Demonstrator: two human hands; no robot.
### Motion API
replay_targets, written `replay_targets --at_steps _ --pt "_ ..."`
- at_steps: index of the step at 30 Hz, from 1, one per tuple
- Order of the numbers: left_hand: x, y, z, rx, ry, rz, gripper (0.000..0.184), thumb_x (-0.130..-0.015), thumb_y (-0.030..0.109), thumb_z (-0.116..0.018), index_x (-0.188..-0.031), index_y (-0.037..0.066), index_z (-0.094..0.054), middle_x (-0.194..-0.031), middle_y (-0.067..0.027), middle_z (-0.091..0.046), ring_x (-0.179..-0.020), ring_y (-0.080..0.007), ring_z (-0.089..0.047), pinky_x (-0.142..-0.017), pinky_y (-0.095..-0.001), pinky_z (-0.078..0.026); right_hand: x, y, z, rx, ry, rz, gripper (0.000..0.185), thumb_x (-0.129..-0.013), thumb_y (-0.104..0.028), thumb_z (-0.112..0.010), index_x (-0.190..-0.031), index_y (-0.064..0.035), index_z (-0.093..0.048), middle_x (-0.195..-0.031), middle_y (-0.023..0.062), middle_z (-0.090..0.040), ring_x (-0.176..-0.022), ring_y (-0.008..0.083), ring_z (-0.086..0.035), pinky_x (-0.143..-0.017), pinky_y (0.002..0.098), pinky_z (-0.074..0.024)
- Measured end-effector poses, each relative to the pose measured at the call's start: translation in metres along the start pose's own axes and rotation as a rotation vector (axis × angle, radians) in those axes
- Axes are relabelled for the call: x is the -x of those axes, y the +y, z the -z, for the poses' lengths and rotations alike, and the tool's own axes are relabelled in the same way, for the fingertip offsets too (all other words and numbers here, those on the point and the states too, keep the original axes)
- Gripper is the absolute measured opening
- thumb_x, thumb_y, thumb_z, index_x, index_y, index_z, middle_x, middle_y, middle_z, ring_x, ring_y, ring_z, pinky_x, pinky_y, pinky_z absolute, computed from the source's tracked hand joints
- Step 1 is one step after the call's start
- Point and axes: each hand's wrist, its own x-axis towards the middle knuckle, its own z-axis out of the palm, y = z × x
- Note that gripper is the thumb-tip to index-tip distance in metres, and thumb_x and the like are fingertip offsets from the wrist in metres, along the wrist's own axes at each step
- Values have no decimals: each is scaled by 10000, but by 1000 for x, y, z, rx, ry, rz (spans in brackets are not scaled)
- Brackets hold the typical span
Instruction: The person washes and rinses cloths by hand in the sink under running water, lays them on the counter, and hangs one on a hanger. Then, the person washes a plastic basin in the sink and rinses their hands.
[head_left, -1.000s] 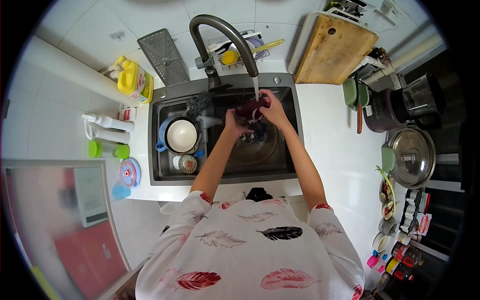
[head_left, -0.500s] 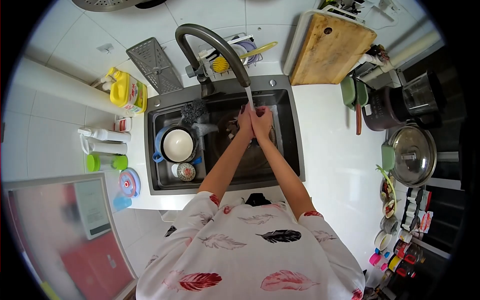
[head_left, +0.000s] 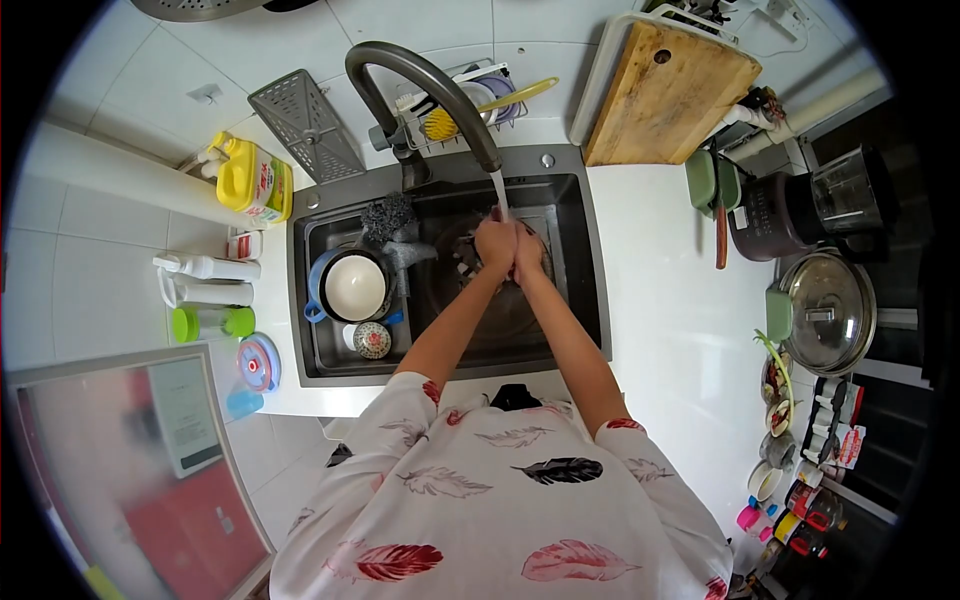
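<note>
**Working beneath a thin, clear water stream (head_left: pixel 500 187)**

The bare left hand (head_left: pixel 493 243) and bare right hand (head_left: pixel 529 254) meet; whether their hidden fingers grasp anything, I cannot tell. Small, flat, pale pieces (head_left: pixel 465 268) show just beside them in the dark rectangular sink (head_left: pixel 598 290). A loose hold could let wet pieces slip away; water hitting the hands could splash. Farther left, a blue, handled round vessel (head_left: pixel 321 279) holds a cream-white round bowl (head_left: pixel 355 288).

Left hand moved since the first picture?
Yes. Judged against the faucet, the left hand has shifted right, nearly below the spout, beside the right hand.
</note>
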Motion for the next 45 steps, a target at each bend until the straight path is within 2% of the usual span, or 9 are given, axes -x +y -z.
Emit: replay_targets --at_steps 9,13,16,23,26,29,31,35,45 --pt "2 -13 9 -401 -237 -440 456 -821 387 -412 -731 -25 -585 -679 -224 -566 -687 -378 -553 -648 -406 -423 7 -14 21 -313 -498 -605 276 -808 -325 -462 -918 -85 -543 -802 30 -572 -736 177 -550 -657 319 -450" --pt "-23 -45 8 191 -306 -337 324 -816 331 -430 -967 58 -518 -878 -137 -556 -820 -258 -545 -710 -372 -429 14 -34 32 -263 -432 -239 234 -794 -256 -467 -931 -74 -523 -815 33 -556 -761 171 -534 -729 325 -439" --pt "-39 -71 21 747 -570 651 305 -845 360 -371 -1024 130 -462 -1014 -90 -490 -934 -253 -485 -796 -466 -398 20 -50 40 -123 -475 -6 246 -690 -30 -477 -935 -23 -503 -889 56 -544 -814 156 -525 -746 268 -425" --pt "-23 -74 49 905 -621 807 291 -801 288 -448 -1013 90 -462 -966 -99 -492 -884 -231 -476 -795 -437 -410 17 -68 29 531 -407 429 269 -664 0 -549 -930 -17 -514 -820 43 -556 -748 122 -522 -684 226 -419" --pt "-27 -79 53 892 -800 625 309 -765 240 -504 -1008 58 -451 -965 -102 -493 -881 -240 -472 -800 -396 -413 11 -67 28 565 -378 479 243 -653 -10 -559 -890 -7 -507 -780 69 -580 -714 168 -554 -654 265 -434" --pt "-24 -72 44 210 -900 223 382 -727 220 -560 -1036 39 -428 -985 -105 -488 -904 -266 -473 -800 -378 -406 11 -68 26 747 -411 651 249 -678 -17 -535 -925 -6 -501 -767 61 -564 -681 116 -532 -625 234 -428" --pt "-18 -71 36 -329 -405 -542 511 -668 212 -641 -1084 34 -403 -1016 -101 -487 -925 -244 -484 -800 -343 -400 16 -70 23 778 -448 716 253 -679 -10 -521 -930 -3 -493 -768 70 -565 -688 112 -531 -630 233 -427" --pt "-22 -53 28 -354 -377 -855 742 -526 256 -741 -1133 49 -369 -988 -146 -510 -932 -320 -499 -771 -351 -404 23 -79 17 836 -543 764 289 -672 16 -479 -960 -2 -480 -803 65 -568 -720 111 -529 -661 227 -421" --pt "-23 -40 44 447 -969 71 426 -736 219 -606 -1095 65 -433 -942 -54 -537 -845 -169 -533 -734 -299 -437 34 -115 21 182 -673 247 357 -690 100 -441 -1016 -40 -475 -894 42 -544 -788 103 -518 -685 193 -406"
